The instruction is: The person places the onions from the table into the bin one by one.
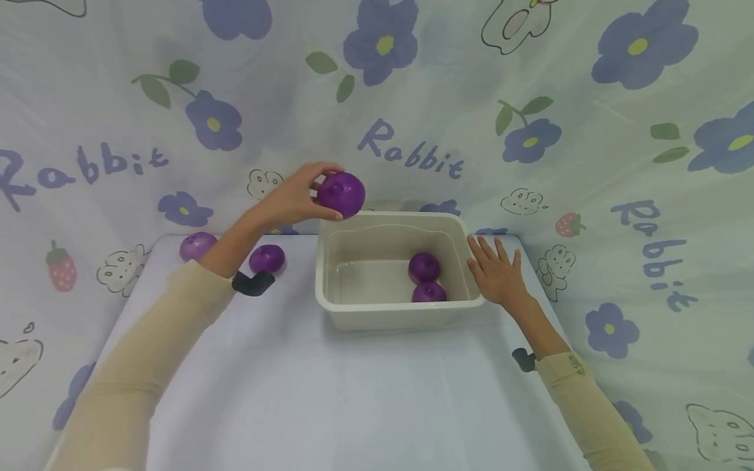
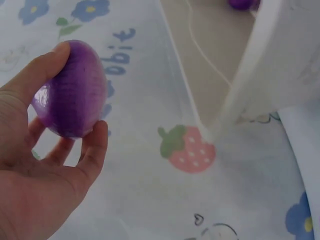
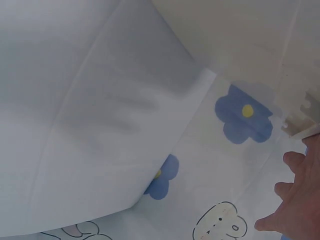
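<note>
A beige left sleeve (image 1: 118, 386) and a beige right sleeve (image 1: 589, 405) reach in from the lower edge of the head view, over the white table (image 1: 383, 392). Past its bare near part stands the pale tub (image 1: 389, 317), with a first onion (image 1: 425, 267) and a second onion (image 1: 429, 292) close together on the right side of its floor. The tub's left half is bare, which seems the kinder landing for another round thing, since it would have less to knock against.

The right hand (image 1: 497, 269) lies with its fingers spread along the tub's right rim (whether it presses or merely hovers, the views do not settle). Light contact there would probably steady the tub without tipping it.

The left hand (image 1: 297, 194) pinches the held onion (image 1: 341, 195) between thumb and fingertips, raised near the tub's far left corner. The left wrist view shows it clear of the tub wall. The skin looks glossy, so an even hold around its widest part should serve better than a hard squeeze. A good lowering would first clear the rim, then loosen the fingers near the floor so that it does not roll.

Left of the tub, a third onion (image 1: 267, 260) and a paler onion (image 1: 197, 246) sit toward the table's far edge, the paler one partly hidden by the arm. Behind everything hangs the flowered backdrop (image 1: 412, 108).
</note>
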Tool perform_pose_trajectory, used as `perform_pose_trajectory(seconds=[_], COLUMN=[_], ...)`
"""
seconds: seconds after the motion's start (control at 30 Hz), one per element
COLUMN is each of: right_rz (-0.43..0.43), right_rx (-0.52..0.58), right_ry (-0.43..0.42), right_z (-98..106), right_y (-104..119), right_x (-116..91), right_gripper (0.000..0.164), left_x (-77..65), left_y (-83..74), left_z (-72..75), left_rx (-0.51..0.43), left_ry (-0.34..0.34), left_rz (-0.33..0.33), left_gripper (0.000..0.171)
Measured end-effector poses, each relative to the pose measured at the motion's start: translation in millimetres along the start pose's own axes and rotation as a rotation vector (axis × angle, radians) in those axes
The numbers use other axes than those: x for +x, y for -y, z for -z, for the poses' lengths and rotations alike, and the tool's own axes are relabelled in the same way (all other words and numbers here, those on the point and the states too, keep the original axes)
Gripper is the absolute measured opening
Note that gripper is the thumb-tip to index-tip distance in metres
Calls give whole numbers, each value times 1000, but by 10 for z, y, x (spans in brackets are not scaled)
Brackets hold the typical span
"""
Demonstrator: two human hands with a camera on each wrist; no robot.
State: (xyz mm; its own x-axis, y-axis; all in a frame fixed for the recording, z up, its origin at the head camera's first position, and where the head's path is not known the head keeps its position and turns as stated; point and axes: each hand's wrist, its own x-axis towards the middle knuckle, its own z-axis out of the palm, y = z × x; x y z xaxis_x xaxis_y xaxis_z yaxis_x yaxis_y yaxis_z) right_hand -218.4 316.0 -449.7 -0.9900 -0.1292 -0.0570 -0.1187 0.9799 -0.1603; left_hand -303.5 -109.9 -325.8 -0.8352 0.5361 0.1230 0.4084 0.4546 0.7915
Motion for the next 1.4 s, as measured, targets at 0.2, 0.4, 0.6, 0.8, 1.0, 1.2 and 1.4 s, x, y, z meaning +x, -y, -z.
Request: perform_pose_trajectory(seconds=[0.2,0.4,0.6,0.8,1.0,1.2,1.4], right_rz=[-6,-7,-9,-8,0,6,15], right_rx=[1,12,11,10,19,20,26], right_ry=[-1,-5,-1,7,-5,-15,-31], right_z=[2,-6,-12,-18,-25,-23,-8], right_y=[-15,-31,-41,-43,-42,-37,-15], right_x=[-10,-15,-20,-15,-10,5,8], right_gripper=[61,61,61,60,61,61,60], left_x=[240,422,587,759,887,976,1027], left_y=[-128,-195,-202,-127,-58,41,149], left_z=[-156,-337,-515,-735,-945,-1116,-1258], left_rx=[-18,-32,30,-53,-46,32,117], left_ry=[35,79,89,127,165,194,252], left_rz=[-31,-30,-42,-44,-34,-33,-42], left_gripper=[84,84,83,83,84,83,83])
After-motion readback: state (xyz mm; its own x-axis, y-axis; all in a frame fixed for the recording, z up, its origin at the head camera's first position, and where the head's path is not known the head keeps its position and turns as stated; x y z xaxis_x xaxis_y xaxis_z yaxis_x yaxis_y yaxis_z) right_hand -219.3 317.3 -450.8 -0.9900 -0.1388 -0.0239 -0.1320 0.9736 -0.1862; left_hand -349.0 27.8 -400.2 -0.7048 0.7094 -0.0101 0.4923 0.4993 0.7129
